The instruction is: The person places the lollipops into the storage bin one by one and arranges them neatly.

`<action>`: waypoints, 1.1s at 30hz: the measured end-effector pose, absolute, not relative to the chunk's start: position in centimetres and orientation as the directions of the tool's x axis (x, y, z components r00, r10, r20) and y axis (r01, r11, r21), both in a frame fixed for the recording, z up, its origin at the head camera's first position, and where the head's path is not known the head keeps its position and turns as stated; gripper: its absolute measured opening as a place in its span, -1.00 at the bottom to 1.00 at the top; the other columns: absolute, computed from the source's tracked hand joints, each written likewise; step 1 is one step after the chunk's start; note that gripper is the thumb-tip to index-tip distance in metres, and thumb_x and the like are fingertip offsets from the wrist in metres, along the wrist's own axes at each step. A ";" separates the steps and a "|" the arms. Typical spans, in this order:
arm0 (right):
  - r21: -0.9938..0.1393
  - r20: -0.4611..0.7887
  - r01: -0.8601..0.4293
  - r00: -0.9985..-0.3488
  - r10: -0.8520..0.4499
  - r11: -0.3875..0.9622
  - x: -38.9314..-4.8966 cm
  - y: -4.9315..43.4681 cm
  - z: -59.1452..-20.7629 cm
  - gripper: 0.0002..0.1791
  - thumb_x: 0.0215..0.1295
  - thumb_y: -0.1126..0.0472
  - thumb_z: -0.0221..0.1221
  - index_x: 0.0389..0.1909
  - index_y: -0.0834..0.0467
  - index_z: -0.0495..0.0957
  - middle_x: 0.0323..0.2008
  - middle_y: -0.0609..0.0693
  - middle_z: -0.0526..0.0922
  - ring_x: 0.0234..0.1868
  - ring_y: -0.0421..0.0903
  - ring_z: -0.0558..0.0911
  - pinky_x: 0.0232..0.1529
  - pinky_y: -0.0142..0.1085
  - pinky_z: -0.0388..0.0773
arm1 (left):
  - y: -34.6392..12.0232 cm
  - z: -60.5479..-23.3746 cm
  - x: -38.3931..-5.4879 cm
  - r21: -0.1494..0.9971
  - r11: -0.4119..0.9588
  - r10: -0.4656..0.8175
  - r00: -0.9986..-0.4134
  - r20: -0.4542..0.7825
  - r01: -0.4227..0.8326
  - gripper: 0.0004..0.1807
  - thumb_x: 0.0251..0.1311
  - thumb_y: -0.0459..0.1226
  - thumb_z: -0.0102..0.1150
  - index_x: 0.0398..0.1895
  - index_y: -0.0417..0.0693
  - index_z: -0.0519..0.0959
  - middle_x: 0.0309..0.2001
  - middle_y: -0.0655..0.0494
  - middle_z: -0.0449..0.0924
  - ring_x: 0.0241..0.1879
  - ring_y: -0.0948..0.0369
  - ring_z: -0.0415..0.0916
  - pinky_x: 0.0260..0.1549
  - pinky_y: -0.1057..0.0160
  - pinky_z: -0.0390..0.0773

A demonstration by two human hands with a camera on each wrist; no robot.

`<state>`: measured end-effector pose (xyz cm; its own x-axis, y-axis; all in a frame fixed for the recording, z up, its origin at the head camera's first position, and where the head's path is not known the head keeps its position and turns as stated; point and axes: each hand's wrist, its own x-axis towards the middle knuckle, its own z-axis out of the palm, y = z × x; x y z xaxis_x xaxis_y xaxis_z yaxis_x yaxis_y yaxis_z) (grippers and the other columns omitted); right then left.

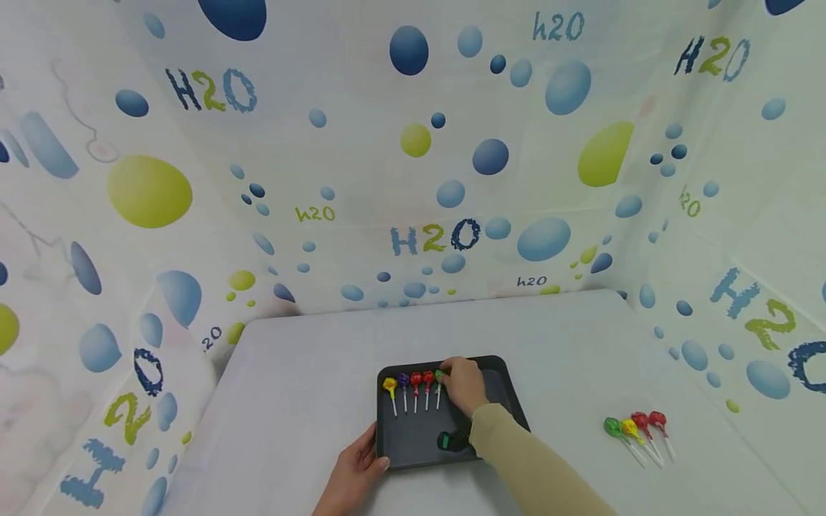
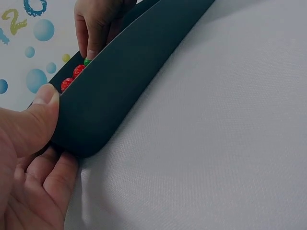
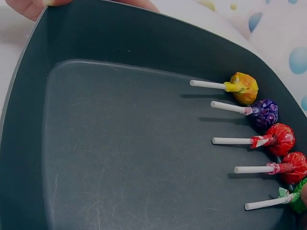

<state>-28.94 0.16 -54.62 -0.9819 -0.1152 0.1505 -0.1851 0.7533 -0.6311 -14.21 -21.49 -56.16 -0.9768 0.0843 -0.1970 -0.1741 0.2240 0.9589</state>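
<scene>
looking at a green lollipop (image 3: 296, 203) right at the right hand (image 1: 466, 384), so basically no gap left there. pinching it by the candy end, from the look of it, though can't make out every finger. lying inside the black tray (image 1: 413, 437) at the right end of a neat row, just beside two red lollipops (image 1: 416, 380), then further left a purple lollipop (image 1: 404, 380) and a yellow lollipop (image 1: 390, 385). running lengthwise from the far rim back toward the near one, head far and stick near, pretty much in line with the others. gripping the near left corner of the tray with the left hand (image 1: 358, 466), thumb over the rim and fingers curled underneath, so better placed for steadying than reaching, imo. also worth noting: four loose lollipops (image 1: 629, 429) out on the white table (image 1: 310, 401), off to the right of the tray and well apart from it, with sticks slanting nearer and rightward. way closer to the right hand than the left, so probably a sideways reach across the tray's right rim.
</scene>
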 end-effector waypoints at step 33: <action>-0.645 0.151 -0.256 -0.966 -0.209 0.720 -29.2 13.0 -49.4 -0.72 0.33 0.30 0.31 0.04 0.26 0.71 -0.05 0.14 0.80 -0.03 0.08 0.76 0.00 -0.04 0.78 | -21.3 -56.5 -14.5 0.937 0.280 0.065 -0.970 -0.234 -0.208 -0.07 0.32 -0.21 0.32 0.53 -0.53 0.04 0.52 -0.49 0.06 0.51 -0.30 0.13 0.38 0.07 0.47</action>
<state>-29.24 12.97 -49.40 -0.9663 -0.2087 0.1508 -0.2561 0.7200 -0.6450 -14.45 -21.27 -56.51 -0.9700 0.0650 -0.2344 -0.2077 0.2801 0.9372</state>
